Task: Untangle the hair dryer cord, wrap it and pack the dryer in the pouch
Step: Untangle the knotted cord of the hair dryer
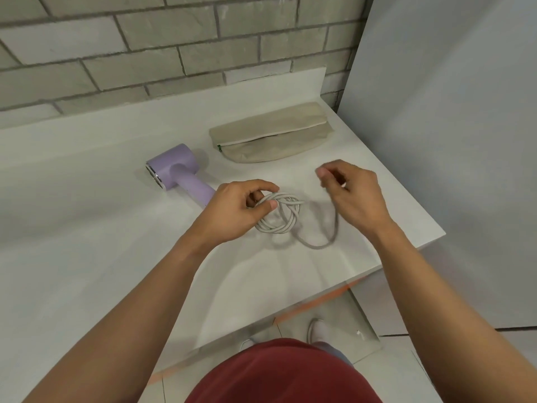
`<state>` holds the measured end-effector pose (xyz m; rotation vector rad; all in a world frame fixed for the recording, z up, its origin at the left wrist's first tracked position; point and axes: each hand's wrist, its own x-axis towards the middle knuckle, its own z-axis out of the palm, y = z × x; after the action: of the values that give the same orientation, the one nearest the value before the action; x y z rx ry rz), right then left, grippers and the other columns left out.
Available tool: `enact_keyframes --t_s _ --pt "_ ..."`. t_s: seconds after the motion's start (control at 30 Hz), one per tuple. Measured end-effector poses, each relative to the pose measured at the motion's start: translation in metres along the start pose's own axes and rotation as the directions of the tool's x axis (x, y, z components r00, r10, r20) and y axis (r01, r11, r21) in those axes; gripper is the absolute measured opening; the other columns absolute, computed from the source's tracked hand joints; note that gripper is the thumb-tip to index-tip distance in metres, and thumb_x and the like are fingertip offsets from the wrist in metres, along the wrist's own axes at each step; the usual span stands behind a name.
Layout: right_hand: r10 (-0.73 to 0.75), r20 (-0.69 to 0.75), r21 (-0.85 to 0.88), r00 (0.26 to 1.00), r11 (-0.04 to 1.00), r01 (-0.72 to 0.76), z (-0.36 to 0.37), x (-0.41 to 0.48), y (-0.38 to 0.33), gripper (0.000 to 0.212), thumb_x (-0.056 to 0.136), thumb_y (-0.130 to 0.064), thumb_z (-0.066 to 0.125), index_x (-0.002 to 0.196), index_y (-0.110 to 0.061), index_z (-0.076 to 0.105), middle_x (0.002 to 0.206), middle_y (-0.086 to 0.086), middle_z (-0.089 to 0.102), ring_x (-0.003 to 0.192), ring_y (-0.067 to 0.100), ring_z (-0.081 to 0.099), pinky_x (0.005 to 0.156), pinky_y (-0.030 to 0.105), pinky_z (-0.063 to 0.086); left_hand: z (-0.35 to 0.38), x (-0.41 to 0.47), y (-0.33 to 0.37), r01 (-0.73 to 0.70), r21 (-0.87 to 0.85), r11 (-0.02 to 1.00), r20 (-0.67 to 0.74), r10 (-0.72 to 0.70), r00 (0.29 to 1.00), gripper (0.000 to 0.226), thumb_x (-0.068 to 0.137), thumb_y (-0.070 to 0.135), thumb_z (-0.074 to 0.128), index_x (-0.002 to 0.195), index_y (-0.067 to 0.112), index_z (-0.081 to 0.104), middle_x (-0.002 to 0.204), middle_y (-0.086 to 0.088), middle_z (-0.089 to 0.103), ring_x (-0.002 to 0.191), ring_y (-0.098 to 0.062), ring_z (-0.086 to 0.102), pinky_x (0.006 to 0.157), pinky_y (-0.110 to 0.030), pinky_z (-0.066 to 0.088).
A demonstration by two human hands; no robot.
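The lilac hair dryer (177,170) lies on the counter (87,228) just left of the left hand (232,210), which pinches the coiled cord (280,216). The beige pouch (270,135) lies beyond both hands. A loose loop of cord rises into the right hand (351,196), held in its curled fingers.

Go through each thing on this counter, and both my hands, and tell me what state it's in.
Hair dryer: lying on its side on the counter, not packed.
Cord: partly coiled in a tangled bundle, one loose loop trailing.
Pouch: lying flat, zip partly open.
Left hand: grips the coiled bundle.
Right hand: raised, holds the cord's loose stretch; blurred.
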<state>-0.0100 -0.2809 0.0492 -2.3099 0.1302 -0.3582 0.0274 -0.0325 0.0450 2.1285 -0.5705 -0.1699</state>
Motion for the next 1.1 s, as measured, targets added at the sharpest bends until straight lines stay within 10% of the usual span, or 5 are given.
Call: enact_keyframes --t_s 0.23,0.47,0.67,0.87,1.1 --pt "-0.414 0.285 -0.207 0.865 0.854 0.477 0.014 -0.015 -0.052 0.011 0.095 -0.029 0.07 0.104 -0.023 0.074 0.093 -0.008 0.064 0.087 0.016 0.058 0.068 0.042 0.055 -0.005 0.009 0.01 0.021 -0.046 0.999 -0.046 -0.023 0.999 0.014 0.094 0.03 0.073 0.108 0.031 0.069 0.084 0.007 0.069 0.065 -0.006 0.064 0.061 -0.013 0.044" --pt "-0.429 0.137 -0.346 0.893 0.824 0.449 0.032 -0.008 -0.052 0.016 0.088 -0.021 0.08 0.095 -0.013 0.068 0.092 0.001 0.063 0.075 0.028 0.065 0.052 0.036 0.05 -0.006 0.012 0.012 0.019 -0.119 0.993 -0.006 -0.02 1.0 0.023 0.096 0.017 0.068 0.115 0.029 0.063 0.093 0.004 0.072 0.08 -0.017 0.075 0.072 -0.034 0.058" --pt "-0.4 0.122 -0.323 0.908 0.849 0.418 0.024 -0.007 -0.05 0.012 0.097 -0.027 0.07 0.1 -0.016 0.067 0.096 -0.001 0.066 0.079 0.029 0.069 0.059 0.04 0.054 -0.011 0.017 0.013 -0.023 -0.004 1.0 -0.017 0.023 1.0 0.024 0.095 0.018 0.069 0.116 0.03 0.07 0.087 0.011 0.067 0.068 -0.005 0.061 0.065 -0.012 0.043" --pt "-0.142 0.091 0.096 0.986 0.986 0.134 -0.001 -0.011 -0.042 0.003 0.102 -0.025 0.066 0.099 -0.025 0.065 0.099 -0.011 0.066 0.088 0.012 0.066 0.081 0.033 0.054 -0.014 0.02 0.008 -0.014 -0.058 0.998 -0.016 0.013 1.0 0.017 0.095 0.032 0.073 0.111 0.032 0.075 0.069 0.001 0.06 0.058 -0.015 0.054 0.061 -0.032 0.05" --pt "0.068 0.03 0.698 0.997 0.713 -0.07 0.004 -0.016 -0.03 0.005 0.107 -0.013 0.057 0.104 -0.014 0.06 0.1 0.008 0.071 0.095 0.021 0.069 0.092 0.039 0.06 -0.028 0.02 0.013 0.038 -0.166 0.985 0.215 -0.001 0.977 0.021 0.092 0.036 0.076 0.098 0.015 0.077 0.085 -0.025 0.067 0.068 -0.016 0.055 0.06 -0.03 0.052"
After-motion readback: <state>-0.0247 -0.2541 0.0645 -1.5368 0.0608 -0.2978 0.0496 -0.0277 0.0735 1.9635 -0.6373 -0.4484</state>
